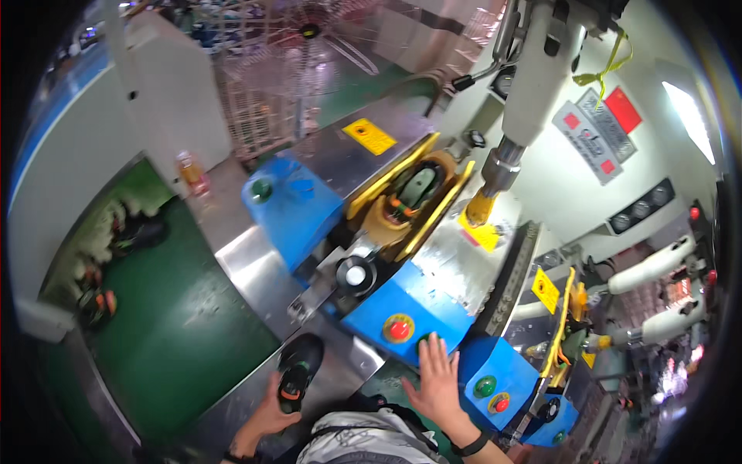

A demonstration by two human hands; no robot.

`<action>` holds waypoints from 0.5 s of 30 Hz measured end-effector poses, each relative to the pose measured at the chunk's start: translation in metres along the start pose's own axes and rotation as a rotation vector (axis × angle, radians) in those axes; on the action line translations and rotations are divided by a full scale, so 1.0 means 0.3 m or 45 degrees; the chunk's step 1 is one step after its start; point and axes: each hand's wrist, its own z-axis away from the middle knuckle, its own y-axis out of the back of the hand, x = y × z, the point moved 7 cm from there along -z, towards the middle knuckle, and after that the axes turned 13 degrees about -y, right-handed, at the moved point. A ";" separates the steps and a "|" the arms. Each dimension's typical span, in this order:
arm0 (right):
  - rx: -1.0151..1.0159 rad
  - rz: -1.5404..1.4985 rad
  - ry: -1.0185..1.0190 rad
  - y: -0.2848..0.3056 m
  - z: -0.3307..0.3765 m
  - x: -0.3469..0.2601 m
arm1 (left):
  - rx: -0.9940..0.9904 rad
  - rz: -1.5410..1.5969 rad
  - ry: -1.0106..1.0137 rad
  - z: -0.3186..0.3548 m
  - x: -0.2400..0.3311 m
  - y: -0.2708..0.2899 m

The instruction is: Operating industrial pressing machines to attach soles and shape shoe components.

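Press (402, 209) first: steel desk (255, 271) carries the blue station, with a shoe (413, 189) already sitting sole-up in the yellow cradle (386, 224) under the ram (502, 174). My judgement: keep everything clear of that ram before anything gets pushed.

Right hand (437, 379): flat, fingers spread wide, gripping nothing, palm pressed on the front face of the blue box (410, 305). Fingertips cover what looks like a green button at the box's lower right corner; can't tell if it's actually depressed. The red button (399, 328) sits just left of my fingers, so press straight, no sliding left.

Left hand (270, 414): fingers curled around a second shoe (300, 367), black with orange trim, held by its lower end just above the desk edge, well apart from the cradle. Keep it there, toe up, grip firm, away from the moving parts.

Counts, as far as visible:
- stations: 2 (mine, plus a smaller blue one (495, 379) to the right)
- shoes: 2 at my station (1 in cradle, 1 in hand); a few more on the green floor (170, 309) at left, too blurred to count
- red buttons: 2 (one per station)
- green buttons: 2 clearly in view, on the neighbour station and the blue block at the back left, plus the one under my fingers
- yellow warning labels: 3
- my hands: 2, no one else's in view
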 end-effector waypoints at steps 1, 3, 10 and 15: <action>-0.018 -0.245 -0.084 0.074 0.008 -0.035 | -0.184 0.040 0.167 0.070 -0.042 -0.046; 0.188 -0.556 0.118 0.226 0.024 -0.133 | 0.033 -0.037 0.053 0.063 -0.038 -0.063; -0.491 -2.022 1.272 0.634 0.456 -0.567 | 0.520 0.348 0.501 0.284 0.000 0.007; -0.535 -2.074 1.626 0.728 0.696 -0.506 | 1.053 0.741 0.435 0.645 0.108 0.106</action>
